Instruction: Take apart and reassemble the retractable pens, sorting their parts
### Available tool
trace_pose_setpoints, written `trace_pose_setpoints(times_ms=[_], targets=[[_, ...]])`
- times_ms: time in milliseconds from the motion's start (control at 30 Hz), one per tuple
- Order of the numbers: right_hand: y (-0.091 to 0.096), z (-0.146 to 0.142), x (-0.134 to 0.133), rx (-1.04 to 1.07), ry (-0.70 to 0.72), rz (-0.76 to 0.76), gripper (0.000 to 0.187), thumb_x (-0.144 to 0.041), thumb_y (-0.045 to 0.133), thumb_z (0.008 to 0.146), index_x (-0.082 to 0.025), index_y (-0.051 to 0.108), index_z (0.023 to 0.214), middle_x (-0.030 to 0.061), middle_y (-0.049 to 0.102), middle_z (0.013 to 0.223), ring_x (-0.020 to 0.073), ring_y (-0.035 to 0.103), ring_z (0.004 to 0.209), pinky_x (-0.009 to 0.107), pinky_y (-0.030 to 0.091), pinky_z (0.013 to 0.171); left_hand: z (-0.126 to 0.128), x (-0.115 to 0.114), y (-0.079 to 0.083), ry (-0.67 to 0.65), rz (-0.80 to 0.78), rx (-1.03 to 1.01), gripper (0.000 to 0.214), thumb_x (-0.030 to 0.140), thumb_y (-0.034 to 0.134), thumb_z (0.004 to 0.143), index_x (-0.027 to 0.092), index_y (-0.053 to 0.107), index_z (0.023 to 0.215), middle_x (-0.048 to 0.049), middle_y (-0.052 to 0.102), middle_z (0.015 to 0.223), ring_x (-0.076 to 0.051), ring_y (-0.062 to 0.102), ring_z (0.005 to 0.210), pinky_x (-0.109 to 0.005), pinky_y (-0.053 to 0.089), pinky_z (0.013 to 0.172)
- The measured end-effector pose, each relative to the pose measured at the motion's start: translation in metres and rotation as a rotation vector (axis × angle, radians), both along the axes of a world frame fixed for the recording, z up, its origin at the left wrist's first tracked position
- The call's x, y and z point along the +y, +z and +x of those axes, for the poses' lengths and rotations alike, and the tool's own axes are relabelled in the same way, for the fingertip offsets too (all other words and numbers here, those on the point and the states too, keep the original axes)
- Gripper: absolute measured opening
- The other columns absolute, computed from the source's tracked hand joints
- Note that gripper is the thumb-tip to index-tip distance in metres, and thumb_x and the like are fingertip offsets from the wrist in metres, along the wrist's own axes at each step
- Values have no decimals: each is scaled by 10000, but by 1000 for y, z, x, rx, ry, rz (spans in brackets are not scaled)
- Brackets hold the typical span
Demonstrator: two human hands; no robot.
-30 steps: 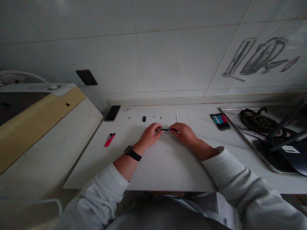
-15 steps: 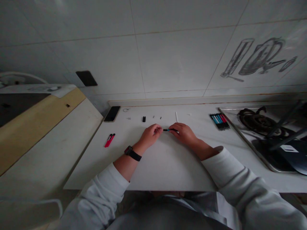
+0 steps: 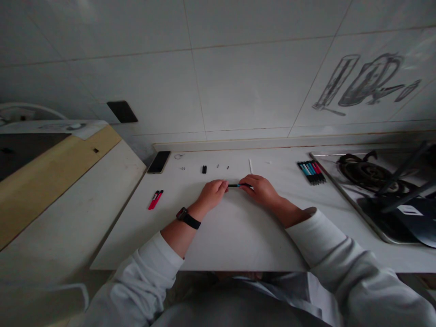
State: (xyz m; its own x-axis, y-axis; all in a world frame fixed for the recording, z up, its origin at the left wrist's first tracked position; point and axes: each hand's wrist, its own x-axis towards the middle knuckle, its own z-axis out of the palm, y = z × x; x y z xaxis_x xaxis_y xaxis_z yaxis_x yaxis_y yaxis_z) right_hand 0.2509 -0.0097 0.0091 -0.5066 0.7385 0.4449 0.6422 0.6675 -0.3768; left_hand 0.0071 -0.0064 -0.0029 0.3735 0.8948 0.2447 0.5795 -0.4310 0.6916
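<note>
The left hand (image 3: 211, 194) had flattened slightly since the earlier frame, its fingertips pinching one end of a slim, straight, black-and-blue pen (image 3: 233, 185). The right hand (image 3: 260, 190), curled inward, gripped the other end; the pen ran crosswise between them over the smooth, pale worktop (image 3: 231, 240).
</note>
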Motion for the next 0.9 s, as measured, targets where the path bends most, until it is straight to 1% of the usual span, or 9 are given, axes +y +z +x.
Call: trace_pose_setpoints(times_ms=[100, 200, 267, 300, 400, 467, 600, 733, 900], targets=[[1, 0, 0, -4, 5, 1, 181, -276, 588, 1005, -194, 748, 1025, 85, 749, 957, 212, 681, 863, 313, 506, 795, 1, 1, -1, -1, 41, 32, 328, 360, 486, 1033, 192, 645, 800, -33, 682, 808, -177, 619, 780, -304, 483, 764], [2, 0, -1, 9, -10, -4, 179, -269, 586, 1004, -194, 746, 1027, 85, 746, 958, 204, 678, 854, 304, 504, 780, 2, 0, 0, 10, 84, -21, 113, 294, 613, 960, 192, 660, 970, -33, 699, 927, -164, 627, 820, -289, 490, 787], [2, 0, -1, 14, -9, -3, 179, -271, 584, 1005, -193, 744, 1030, 84, 744, 956, 200, 677, 853, 300, 503, 778, 2, -1, 0, 14, 73, -59, 159, 325, 632, 955, 195, 654, 1043, -35, 712, 973, -164, 640, 841, -289, 497, 800], [1, 0, -1, 13, -6, 2, 180, -271, 583, 1006, -193, 744, 1030, 84, 743, 952, 201, 677, 854, 300, 502, 781, 2, -1, 1, 14, 58, -63, 182, 361, 606, 976, 196, 658, 1032, -37, 717, 966, -168, 645, 846, -291, 498, 800], [0, 0, -1, 5, 8, 16, 184, -278, 582, 1008, -197, 745, 1032, 85, 745, 951, 207, 679, 868, 309, 504, 799, 1, -1, 1, 7, -4, -26, 376, 436, 435, 1055, 196, 664, 879, -41, 721, 858, -182, 654, 811, -302, 492, 769], [0, 0, 0, 5, 13, 18, 182, -281, 587, 1006, -197, 746, 1033, 88, 750, 958, 210, 683, 872, 313, 508, 803, 1, 0, 0, 5, -14, 9, 427, 428, 398, 1067, 196, 652, 814, -41, 715, 814, -184, 647, 774, -307, 483, 748], [-1, 0, 1, 6, 0, -1, 171, -269, 604, 991, -200, 751, 1045, 88, 763, 959, 217, 699, 875, 319, 521, 799, 1, 2, -2, 3, 71, 8, 270, 332, 497, 1029, 197, 653, 856, -41, 713, 880, -183, 641, 837, -304, 482, 783], [-3, 0, 1, -3, -28, -29, 191, -275, 604, 987, -219, 761, 1082, 82, 788, 1030, 227, 730, 901, 328, 540, 825, 1, 1, 1, -8, 121, -19, 119, 263, 579, 982, 197, 657, 921, -36, 702, 924, -178, 637, 867, -302, 488, 802], [-5, 1, 1, -18, -36, -26, 198, -293, 600, 994, -228, 771, 1071, 66, 797, 1045, 233, 745, 910, 327, 542, 835, 1, -2, 6, -1, 124, -33, 115, 287, 602, 976, 200, 665, 935, -33, 699, 910, -176, 633, 847, -300, 489, 797]])
